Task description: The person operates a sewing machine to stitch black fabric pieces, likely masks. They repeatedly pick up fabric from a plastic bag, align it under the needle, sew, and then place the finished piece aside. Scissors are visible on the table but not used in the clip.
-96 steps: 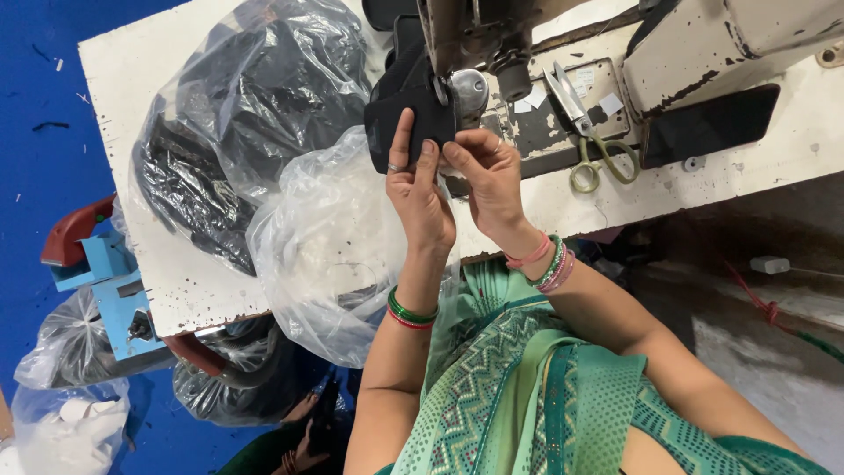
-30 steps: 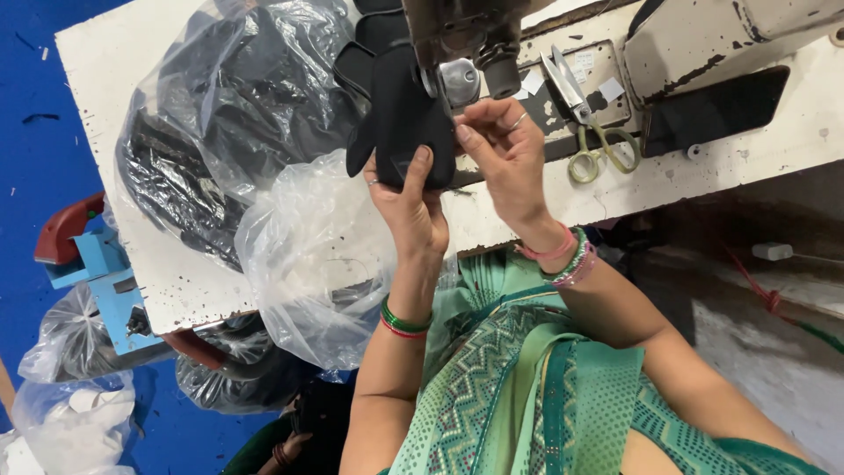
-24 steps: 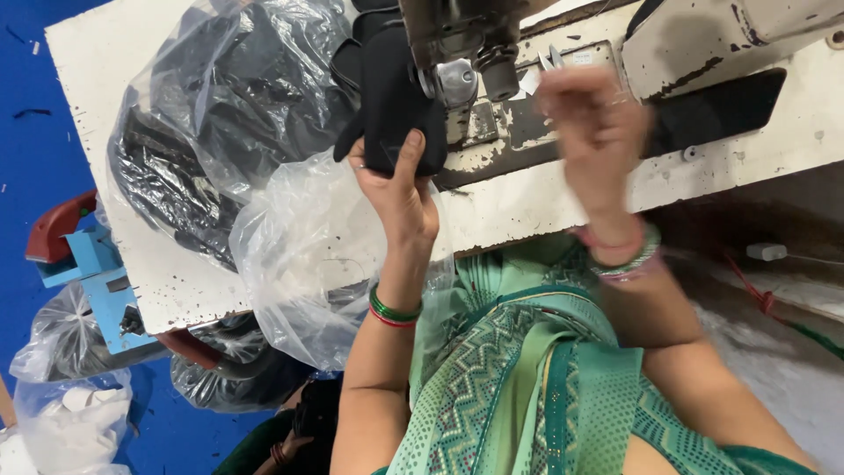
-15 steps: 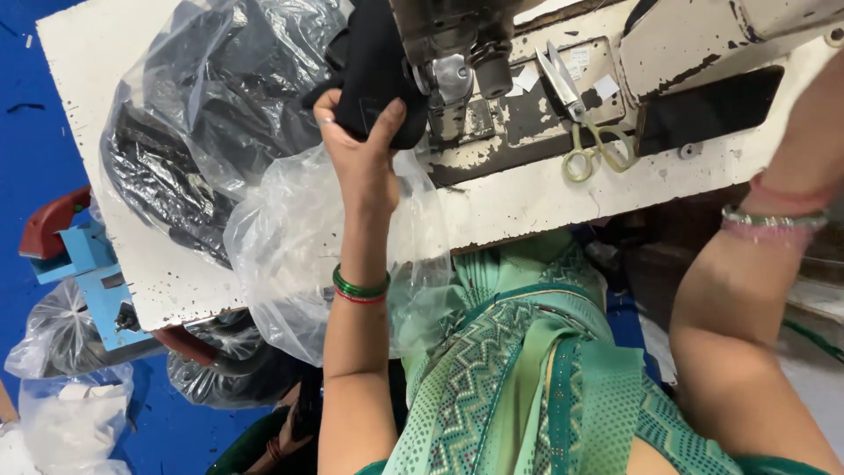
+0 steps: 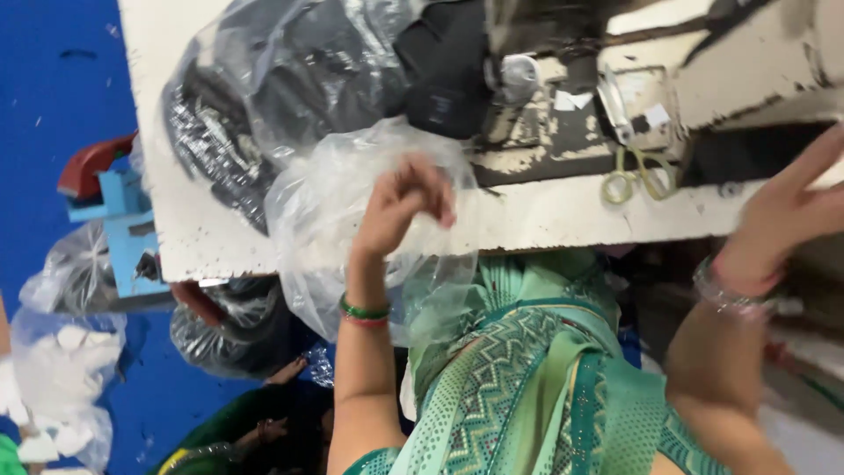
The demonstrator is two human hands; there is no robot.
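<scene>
A: Nearest to us, what do we see?

B: Our left hand (image 5: 400,200) is raised over the clear plastic bag (image 5: 369,220) that hangs off the table (image 5: 563,211) edge. Its fingers are curled loosely inward, gripping nothing. Our right hand (image 5: 791,215) is blurred at the right edge; its fingers look stretched out and apart, empty too.

A: And beyond the hands?

B: Scissors with pale green handles (image 5: 635,176) lie on the worn white table, well apart from both hands. Farther on, the black fabric piece (image 5: 448,75) sits by the sewing machine (image 5: 633,53), just beside a large bag of dark pieces (image 5: 281,88). Neither hand touches the fabric.

A: On the floor?

B: A blue stand (image 5: 123,237) and more bags, left of us.
</scene>
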